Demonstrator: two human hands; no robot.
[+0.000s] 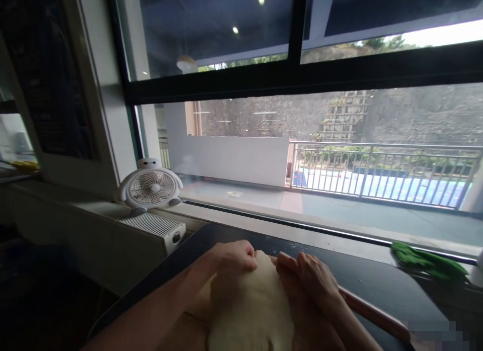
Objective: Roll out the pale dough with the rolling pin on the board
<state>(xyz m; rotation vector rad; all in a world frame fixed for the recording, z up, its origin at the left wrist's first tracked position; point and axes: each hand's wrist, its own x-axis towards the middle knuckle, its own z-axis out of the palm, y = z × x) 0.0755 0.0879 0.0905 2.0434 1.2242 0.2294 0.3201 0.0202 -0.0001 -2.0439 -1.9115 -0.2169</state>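
A pale, flattened sheet of dough (251,305) lies on a brown wooden board (307,328) on the dark table (372,275). My left hand (236,253) is at the dough's far left edge, its fingers curled and closed on that edge. To the right of the dough, my right hand (315,278) rests palm down by the board's far side, its fingers bent a little and apart from the dough. A reddish-brown rod like a rolling pin (377,311) lies beside my right wrist, partly hidden by my forearm.
A white fan (153,187) stands on the ledge at left, above a white slatted unit (154,225). A green cloth (428,263) lies at the right by the window sill. A large window (241,160) spans the far side, with a railing outside.
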